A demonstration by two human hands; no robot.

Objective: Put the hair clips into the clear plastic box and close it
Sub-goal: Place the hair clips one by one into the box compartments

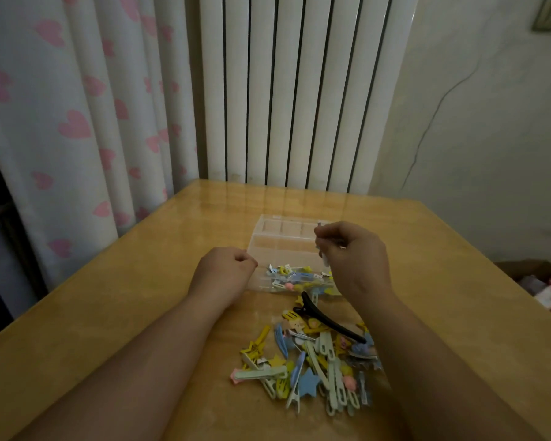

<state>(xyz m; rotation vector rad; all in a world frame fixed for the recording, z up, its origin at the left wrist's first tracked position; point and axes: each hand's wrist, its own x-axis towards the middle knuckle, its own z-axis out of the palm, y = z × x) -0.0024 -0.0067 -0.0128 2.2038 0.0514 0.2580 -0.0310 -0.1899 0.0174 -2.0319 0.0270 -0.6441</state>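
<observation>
The head camera, the only view, looks down on a wooden table [140, 297] pushed against a white radiator [299, 90], with a heart-print curtain [77, 122] to the left. One clear plastic box [287, 246] lies open near the table's middle, its lid [287, 229] folded back toward the radiator and its base nearer the person. A handful of hair clips already lies in the base, too jumbled to count. The main pile of hair clips [312, 358] sits on the table in front of the box, between the forearms; it holds perhaps several dozen, overlapping too much for an exact count, and one long black clip [328, 319] lies across its far edge.

The left hand [223, 272] rests at the box's left edge with fingers curled closed; whether it grips the box wall cannot be told. The right hand [350, 253] hovers over the base with fingers pinched together on what looks like a small silvery clip, only partly visible.

The clips appear light, stiff and smooth, so they should slide easily and tangle in the heap; pinching one by its long body between thumb and forefinger seems the surest hold. The box looks thin, light and prone to skidding, so steadying its wall while dropping clips in, and pressing the lid along its free edge to close, would likely serve best.
</observation>
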